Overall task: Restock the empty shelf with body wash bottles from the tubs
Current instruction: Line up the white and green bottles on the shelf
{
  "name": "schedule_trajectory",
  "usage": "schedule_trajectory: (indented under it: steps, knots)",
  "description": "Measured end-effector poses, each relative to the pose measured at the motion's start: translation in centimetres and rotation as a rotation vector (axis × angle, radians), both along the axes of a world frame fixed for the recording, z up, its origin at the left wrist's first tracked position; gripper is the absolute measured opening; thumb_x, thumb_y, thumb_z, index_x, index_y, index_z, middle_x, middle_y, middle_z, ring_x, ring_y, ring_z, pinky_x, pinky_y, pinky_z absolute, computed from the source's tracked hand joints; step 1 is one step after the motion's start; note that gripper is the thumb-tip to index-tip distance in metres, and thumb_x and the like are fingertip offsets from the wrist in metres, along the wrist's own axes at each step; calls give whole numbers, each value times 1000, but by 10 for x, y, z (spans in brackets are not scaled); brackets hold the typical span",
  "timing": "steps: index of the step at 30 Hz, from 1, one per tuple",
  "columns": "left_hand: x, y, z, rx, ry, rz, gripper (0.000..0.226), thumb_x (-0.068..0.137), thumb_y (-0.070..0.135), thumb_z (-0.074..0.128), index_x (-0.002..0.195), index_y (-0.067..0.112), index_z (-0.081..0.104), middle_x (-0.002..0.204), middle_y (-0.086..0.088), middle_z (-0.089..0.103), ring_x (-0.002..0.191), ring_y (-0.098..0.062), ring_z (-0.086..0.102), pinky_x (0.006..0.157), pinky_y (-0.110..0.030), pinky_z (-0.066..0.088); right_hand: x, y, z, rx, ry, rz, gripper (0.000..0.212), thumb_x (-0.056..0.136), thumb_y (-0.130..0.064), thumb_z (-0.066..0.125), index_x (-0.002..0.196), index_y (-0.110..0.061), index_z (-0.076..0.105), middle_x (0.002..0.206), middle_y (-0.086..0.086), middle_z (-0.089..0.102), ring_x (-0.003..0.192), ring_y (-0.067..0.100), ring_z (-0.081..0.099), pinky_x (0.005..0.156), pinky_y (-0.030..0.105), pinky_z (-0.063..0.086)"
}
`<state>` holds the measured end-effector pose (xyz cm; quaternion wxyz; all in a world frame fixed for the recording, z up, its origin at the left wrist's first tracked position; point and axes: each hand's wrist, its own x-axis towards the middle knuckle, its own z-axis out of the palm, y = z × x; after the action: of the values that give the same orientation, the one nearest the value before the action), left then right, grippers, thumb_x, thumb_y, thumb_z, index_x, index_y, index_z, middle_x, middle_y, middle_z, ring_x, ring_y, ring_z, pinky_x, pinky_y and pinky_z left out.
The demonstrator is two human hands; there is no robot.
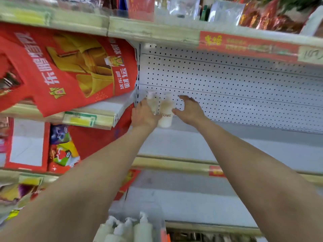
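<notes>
My left hand holds bottle 1 in the shelf corner, starting a row; my right hand, spread wide, flanks bottle 2.

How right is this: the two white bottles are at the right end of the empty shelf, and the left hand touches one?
Wrong end. The head view shows the two white bottles at the left end of the empty shelf, and the left hand touches one.

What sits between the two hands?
Head view: one white body wash bottle, lettered OME, stands between the left hand and the right hand.
</notes>
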<state>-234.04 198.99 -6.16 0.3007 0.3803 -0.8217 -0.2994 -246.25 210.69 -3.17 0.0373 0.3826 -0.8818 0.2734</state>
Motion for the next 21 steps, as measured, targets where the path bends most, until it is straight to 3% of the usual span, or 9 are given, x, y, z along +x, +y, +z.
schedule_trajectory:
  steps: [4, 9, 14, 21]
  knots:
    - [56, 23, 20, -134, -70, -17, 68, 76, 37, 78, 133, 14, 47, 136, -12, 50, 126, -36, 43, 99, -44, 41, 56, 28, 7, 79, 97, 13, 69, 91, -43, 65, 151, -25, 35, 153, 8, 39, 141, 28, 33, 107, 44, 40]
    - [123, 43, 18, -184, -177, 19, 73, 81, 41, 72, 143, 20, 39, 141, -10, 44, 129, -35, 39, 102, -45, 39, 116, 53, 2, 145, 115, 2, 69, 93, -47, 61, 152, -26, 32, 158, 6, 32, 146, 25, 27, 108, 45, 37]
    - [174, 55, 2, -156, -241, 14, 74, 84, 41, 71, 145, 18, 36, 147, -10, 40, 136, -34, 32, 103, -46, 37, 162, 68, -18, 174, 82, 18, 70, 93, -49, 60, 152, -22, 33, 156, 8, 35, 144, 28, 30, 109, 46, 39]
    - [221, 49, -56, -82, -320, -10, 72, 83, 49, 68, 140, 15, 41, 140, -15, 45, 128, -37, 39, 103, -45, 37, 204, 69, -80, 216, -67, 31, 68, 93, -47, 60, 150, -17, 37, 151, 9, 41, 139, 28, 38, 108, 42, 38]
